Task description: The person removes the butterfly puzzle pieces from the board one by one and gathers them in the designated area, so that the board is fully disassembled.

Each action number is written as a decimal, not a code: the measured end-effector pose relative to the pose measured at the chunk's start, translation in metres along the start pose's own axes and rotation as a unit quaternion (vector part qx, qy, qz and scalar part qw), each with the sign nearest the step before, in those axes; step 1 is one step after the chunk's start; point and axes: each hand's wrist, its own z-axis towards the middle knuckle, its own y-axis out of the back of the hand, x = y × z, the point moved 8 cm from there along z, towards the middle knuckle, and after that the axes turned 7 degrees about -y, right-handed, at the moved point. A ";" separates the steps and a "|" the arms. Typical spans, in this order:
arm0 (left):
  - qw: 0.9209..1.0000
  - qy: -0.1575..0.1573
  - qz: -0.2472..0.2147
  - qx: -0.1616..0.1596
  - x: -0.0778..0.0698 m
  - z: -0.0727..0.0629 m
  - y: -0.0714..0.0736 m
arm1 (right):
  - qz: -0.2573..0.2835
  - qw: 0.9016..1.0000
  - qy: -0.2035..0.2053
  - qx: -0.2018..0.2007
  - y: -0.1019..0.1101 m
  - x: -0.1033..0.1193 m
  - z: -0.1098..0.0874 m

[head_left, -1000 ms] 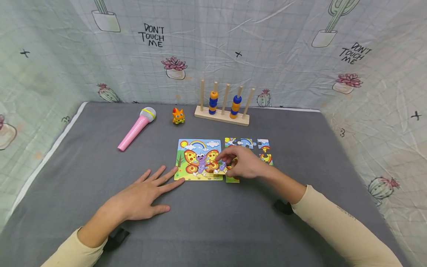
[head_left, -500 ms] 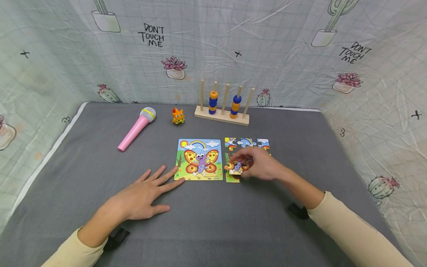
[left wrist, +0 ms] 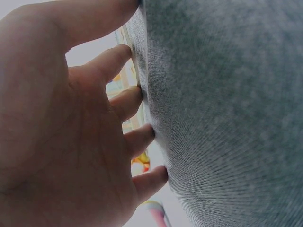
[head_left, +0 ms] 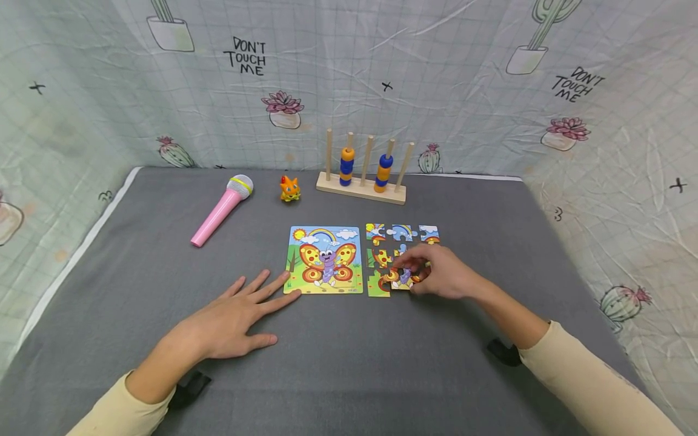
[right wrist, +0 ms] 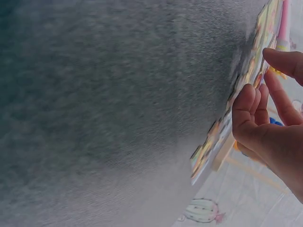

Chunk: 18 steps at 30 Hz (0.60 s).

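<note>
Pinched in my right hand [head_left: 440, 271] is a puzzle piece [head_left: 403, 278] showing the butterfly's purple body and feet. It is over the bottom row of loose pieces, just right of the green corner piece [head_left: 376, 287]; whether it touches the table I cannot tell. My fingers partly cover the pieces behind. In the right wrist view, the thumb and fingers of the right hand [right wrist: 270, 123] close on a thin edge. My left hand [head_left: 231, 324] lies flat with spread fingers, its fingertips touching the left edge of the butterfly picture board [head_left: 327, 289].
Behind the board stand a wooden peg rack [head_left: 362, 189] with blue and orange beads and a small orange toy figure [head_left: 290, 189]. A pink microphone [head_left: 215, 218] lies at the back left. More puzzle pieces [head_left: 402, 232] form a row right of the board.
My right hand has carried the puzzle piece rightward, off the picture board and over to the loose pieces' bottom row. My left hand has stayed in place.
</note>
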 end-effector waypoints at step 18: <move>1.000 0.000 -0.006 -0.001 -0.001 0.000 0.002 | -0.004 1.000 -0.018 -0.001 -0.004 -0.016 -0.008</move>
